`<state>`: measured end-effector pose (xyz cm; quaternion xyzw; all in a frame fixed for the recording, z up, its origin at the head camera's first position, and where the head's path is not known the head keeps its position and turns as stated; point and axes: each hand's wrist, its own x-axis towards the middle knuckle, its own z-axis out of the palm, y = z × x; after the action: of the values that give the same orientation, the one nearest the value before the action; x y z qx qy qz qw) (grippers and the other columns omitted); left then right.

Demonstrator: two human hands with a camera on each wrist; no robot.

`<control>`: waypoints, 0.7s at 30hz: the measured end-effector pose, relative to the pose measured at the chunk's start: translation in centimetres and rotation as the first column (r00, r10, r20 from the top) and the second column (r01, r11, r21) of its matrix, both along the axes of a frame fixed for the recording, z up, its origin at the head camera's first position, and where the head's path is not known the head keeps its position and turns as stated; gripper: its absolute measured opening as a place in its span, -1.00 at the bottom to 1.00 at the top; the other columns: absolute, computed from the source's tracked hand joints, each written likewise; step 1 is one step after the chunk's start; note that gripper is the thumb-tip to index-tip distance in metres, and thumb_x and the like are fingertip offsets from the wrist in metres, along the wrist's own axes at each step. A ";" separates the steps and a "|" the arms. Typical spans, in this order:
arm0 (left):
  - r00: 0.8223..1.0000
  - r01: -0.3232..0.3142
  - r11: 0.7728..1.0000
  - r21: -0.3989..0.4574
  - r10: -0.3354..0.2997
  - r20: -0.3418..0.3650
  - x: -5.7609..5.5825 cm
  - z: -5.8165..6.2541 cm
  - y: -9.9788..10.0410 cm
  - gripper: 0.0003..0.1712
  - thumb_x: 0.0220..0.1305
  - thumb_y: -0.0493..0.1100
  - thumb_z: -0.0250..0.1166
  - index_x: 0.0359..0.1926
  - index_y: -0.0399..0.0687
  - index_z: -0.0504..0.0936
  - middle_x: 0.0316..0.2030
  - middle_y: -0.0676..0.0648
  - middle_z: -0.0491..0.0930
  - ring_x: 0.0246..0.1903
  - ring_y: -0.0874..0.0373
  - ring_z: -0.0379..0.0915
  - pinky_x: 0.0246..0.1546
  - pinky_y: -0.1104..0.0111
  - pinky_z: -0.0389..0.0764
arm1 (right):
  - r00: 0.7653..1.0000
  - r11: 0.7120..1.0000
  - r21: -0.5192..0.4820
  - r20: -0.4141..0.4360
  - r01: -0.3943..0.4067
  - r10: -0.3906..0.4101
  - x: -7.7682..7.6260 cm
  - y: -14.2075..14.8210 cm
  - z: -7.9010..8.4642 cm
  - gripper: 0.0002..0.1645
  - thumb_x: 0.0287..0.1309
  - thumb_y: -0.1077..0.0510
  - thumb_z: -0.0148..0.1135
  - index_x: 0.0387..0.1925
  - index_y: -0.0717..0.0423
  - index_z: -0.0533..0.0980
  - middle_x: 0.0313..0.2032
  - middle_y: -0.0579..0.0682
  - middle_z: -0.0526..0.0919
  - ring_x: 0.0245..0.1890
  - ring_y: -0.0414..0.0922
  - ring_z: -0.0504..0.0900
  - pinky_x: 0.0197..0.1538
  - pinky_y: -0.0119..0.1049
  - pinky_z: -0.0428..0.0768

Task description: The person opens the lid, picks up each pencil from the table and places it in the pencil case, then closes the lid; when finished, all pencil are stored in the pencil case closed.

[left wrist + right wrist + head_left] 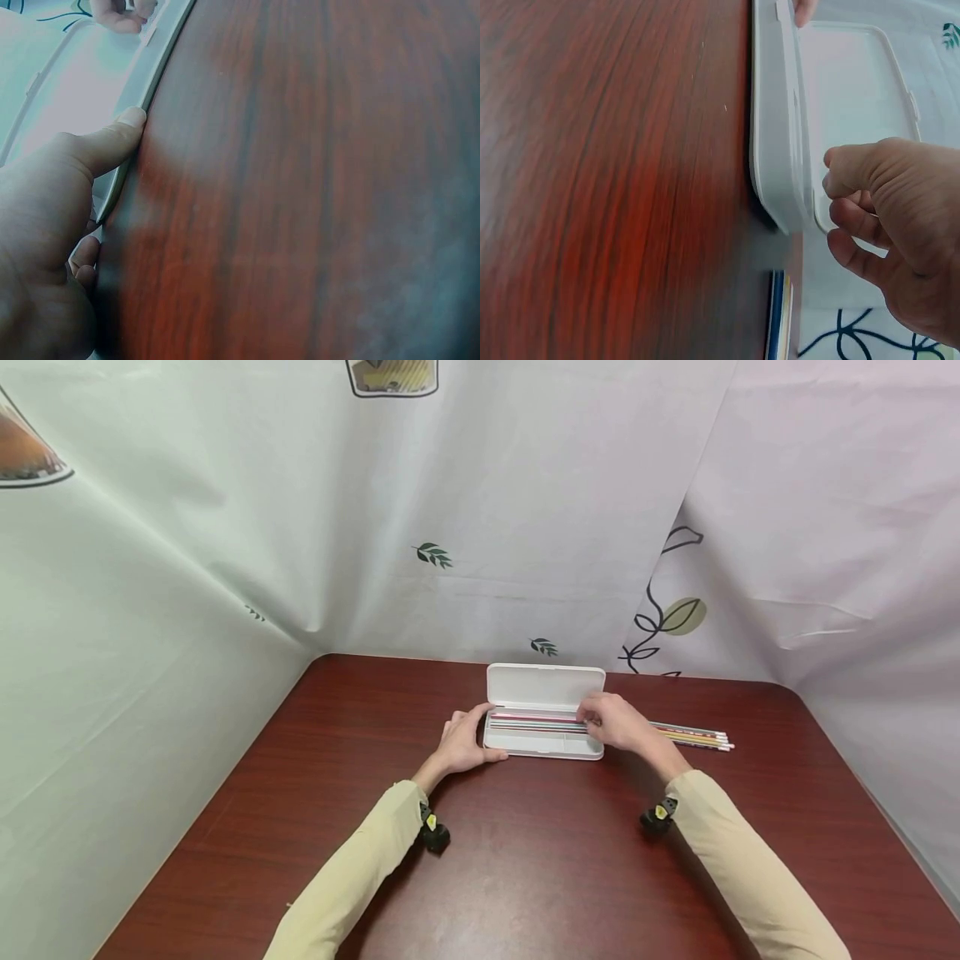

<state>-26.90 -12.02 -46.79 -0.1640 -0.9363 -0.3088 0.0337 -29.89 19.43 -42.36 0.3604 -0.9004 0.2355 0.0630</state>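
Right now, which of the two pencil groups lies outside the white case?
The eraser-tipped pencils on the table, right of the right hand; the other group lies inside the case.

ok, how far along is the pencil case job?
Done: the pencil case lies open, with several pencils inside. In hand: left hand grips its left end; right hand is over its right end, any grip unclear. Remaining, probably: loose pencils on the table to its right, then closing the raised lid.

Got a white pencil case [527, 743] sitting flat, lid flipped up, with several slim pencils [525, 725] lying lengthwise inside and more coloured pencils [697, 737] bunched to its right.
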 end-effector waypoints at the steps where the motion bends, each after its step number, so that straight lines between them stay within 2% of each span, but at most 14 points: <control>1: 1.000 -0.001 1.000 0.000 0.001 0.002 0.0 0.0 0.0 0.08 -0.09 0.12 0.61 0.43 -0.01 0.32 0.17 -0.13 0.55 0.11 -0.08 0.30 0.06 0.09 0.26 | 1.000 1.000 -0.008 -0.005 0.006 -0.006 0.1 0.3 0.1 -0.79 -0.04 0.48 0.24 -0.38 0.18 0.63 -0.39 -0.04 0.59 -0.36 -0.07 0.56 -0.26 -0.11 0.56; 6: 1.000 -0.004 1.000 -0.002 0.004 0.009 -0.1 0.0 0.0 0.08 -0.09 0.12 0.61 0.43 0.00 0.32 0.16 -0.13 0.55 0.12 -0.07 0.29 0.08 0.09 0.26 | 0.998 0.996 -0.065 -0.031 0.057 -0.059 0.7 2.8 0.0 -0.83 -0.01 0.47 0.27 -0.37 0.22 0.63 -0.40 -0.02 0.58 -0.39 -0.06 0.55 -0.28 -0.08 0.54; 11: 1.000 -0.005 1.000 -0.007 0.005 0.018 0.0 0.0 0.0 0.08 -0.08 0.12 0.61 0.44 0.01 0.31 0.18 -0.12 0.54 0.13 -0.07 0.29 0.09 0.09 0.25 | 0.988 0.986 -0.101 -0.070 0.133 -0.140 1.6 6.6 -0.6 -0.80 -0.07 0.48 0.32 -0.38 0.21 0.63 -0.41 -0.03 0.57 -0.42 -0.07 0.52 -0.31 -0.09 0.51; 16: 1.000 -0.003 1.000 -0.005 0.003 0.020 0.0 0.0 0.0 0.08 -0.07 0.12 0.61 0.44 0.01 0.30 0.19 -0.12 0.53 0.13 -0.08 0.28 0.08 0.09 0.25 | 0.972 0.974 -0.091 -0.097 0.206 -0.215 2.9 10.5 -1.1 -0.78 -0.13 0.50 0.33 -0.38 0.23 0.63 -0.42 -0.02 0.59 -0.44 -0.06 0.52 -0.34 -0.09 0.50; 21: 1.000 -0.002 1.000 -0.007 0.002 0.014 0.0 0.0 0.0 0.09 -0.07 0.13 0.61 0.45 0.01 0.30 0.19 -0.12 0.53 0.13 -0.07 0.28 0.08 0.09 0.25 | 0.961 0.962 -0.048 -0.055 0.268 -0.271 4.2 13.5 -1.3 -0.80 -0.10 0.48 0.36 -0.37 0.24 0.63 -0.38 0.02 0.60 -0.38 0.02 0.58 -0.29 0.02 0.53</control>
<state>-26.90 -12.04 -46.79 -0.1608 -0.9377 -0.3069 0.0267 -25.66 32.97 -43.64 0.2402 -0.9338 0.2318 0.1291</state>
